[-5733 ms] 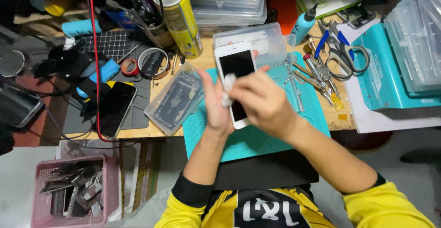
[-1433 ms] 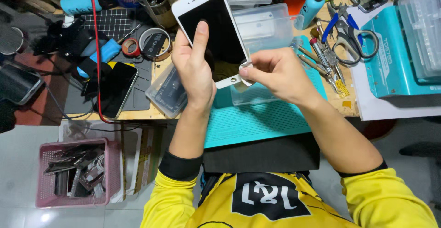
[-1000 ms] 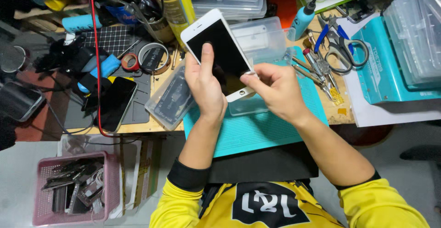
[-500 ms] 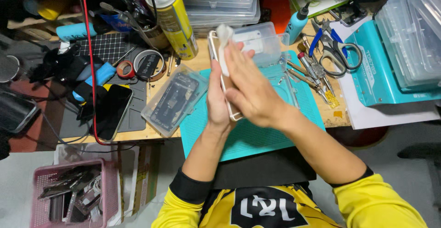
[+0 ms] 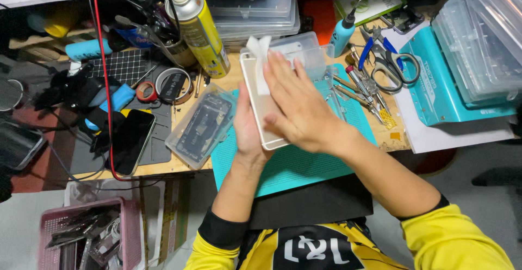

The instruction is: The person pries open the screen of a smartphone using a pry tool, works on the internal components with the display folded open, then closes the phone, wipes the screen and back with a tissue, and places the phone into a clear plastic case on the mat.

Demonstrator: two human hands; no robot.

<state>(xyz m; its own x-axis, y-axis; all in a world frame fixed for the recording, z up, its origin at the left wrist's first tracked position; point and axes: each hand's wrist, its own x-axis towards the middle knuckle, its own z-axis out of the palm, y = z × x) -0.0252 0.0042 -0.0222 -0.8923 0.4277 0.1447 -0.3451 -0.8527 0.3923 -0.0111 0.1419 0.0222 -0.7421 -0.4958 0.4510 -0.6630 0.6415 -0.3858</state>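
White cloth (image 5: 259,58), perhaps, against phone (image 5: 260,107).

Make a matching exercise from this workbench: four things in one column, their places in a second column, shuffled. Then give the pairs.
Things:
1. phone
2. spray can
3. scissors
4. pink basket

Places:
A. down on the floor, lower left of the bench
B. between the left hand and right hand, above the teal mat
C. right of the mat, beside the teal box
D. upright at the back, left of the clear boxes

Pairs: 1-B, 2-D, 3-C, 4-A
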